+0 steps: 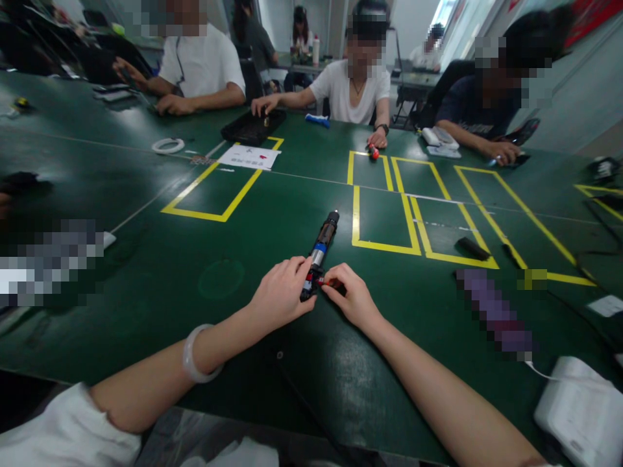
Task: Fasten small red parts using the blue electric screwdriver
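While both forearms reach in over the near edge of the green tabletop (160, 285), the left hand (287, 288) and the right hand (353, 297) meet at a slim tool (320, 251) lying well in from that edge, its narrow tip slanting toward the far side. The left hand's fingers curl over the tool's near portion; the right thumb and fingertips pinch a small red-orange piece (333, 283) at its right flank, mostly hidden by them. Green surface extends leftward from the left wrist and forward of the tip to a pale seam (311, 179); rightward, yellow tape (356, 214) runs near the tip. Counted: three tape outlines side by side at right, one (195, 215) at left; one white sheet (250, 157); one black tray (243, 133); one white ring (168, 152); three people (357, 91) seated at the far side. Materials: the tool is cylindrical and dark, with one blue and one silvery band; the tabletop is smooth, with a dull sheen. A pale, rounded bracelet (190, 360) circles the left wrist. At right stands a white block (579, 408) with rounded corners.
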Available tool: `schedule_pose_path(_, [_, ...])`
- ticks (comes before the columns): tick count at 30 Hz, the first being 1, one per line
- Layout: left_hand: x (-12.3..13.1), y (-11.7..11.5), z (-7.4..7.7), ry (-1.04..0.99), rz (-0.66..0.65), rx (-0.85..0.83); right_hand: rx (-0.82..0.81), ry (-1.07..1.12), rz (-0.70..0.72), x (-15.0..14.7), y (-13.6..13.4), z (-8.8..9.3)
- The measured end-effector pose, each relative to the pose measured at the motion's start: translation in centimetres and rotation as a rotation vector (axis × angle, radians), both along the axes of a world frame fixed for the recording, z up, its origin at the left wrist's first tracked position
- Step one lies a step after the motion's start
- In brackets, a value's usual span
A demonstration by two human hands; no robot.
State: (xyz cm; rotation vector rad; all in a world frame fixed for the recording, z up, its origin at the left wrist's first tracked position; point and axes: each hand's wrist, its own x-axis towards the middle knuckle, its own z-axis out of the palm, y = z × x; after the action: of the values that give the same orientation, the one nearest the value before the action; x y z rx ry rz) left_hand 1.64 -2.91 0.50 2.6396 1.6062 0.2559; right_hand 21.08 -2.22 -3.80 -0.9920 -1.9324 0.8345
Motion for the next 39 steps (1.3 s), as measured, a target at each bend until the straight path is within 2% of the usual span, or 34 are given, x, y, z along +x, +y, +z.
schedule_pose_path(6, [0.2, -0.3, 0.2, -0.017, -0.009, -0.011, 0.009, -0.066, -0.005, 0.0, -0.2, 0.2])
schedule_pose_path(12, [0.3, -0.5, 0.0, -0.028, 0.019, -0.054, 0.009, -0.038, -0.001, 0.0, -0.5, 0.7])
schedule_pose_path(20, [1.2, 0.6, 0.2, 0.020, 0.063, -0.023, 0.012, -0.018, 0.009, 0.1, -0.5, 0.8])
schedule_pose_path(25, [0.8, 1.0, 0.6, 0.054, 0.063, -0.011, -0.018, -0.013, 0.039, 0.0, -0.6, 1.1])
schedule_pose_path(33, [-2.1, 2.0, 0.7, 0.129, 0.076, 0.013, -0.067, 0.012, 0.037, 0.2, -0.5, 0.7])
schedule_pose_path(39, [-7.4, 4.6, 0.5, 0.178, 0.212, -0.002, -0.087, 0.031, 0.039, 0.1, -0.5, 0.9])
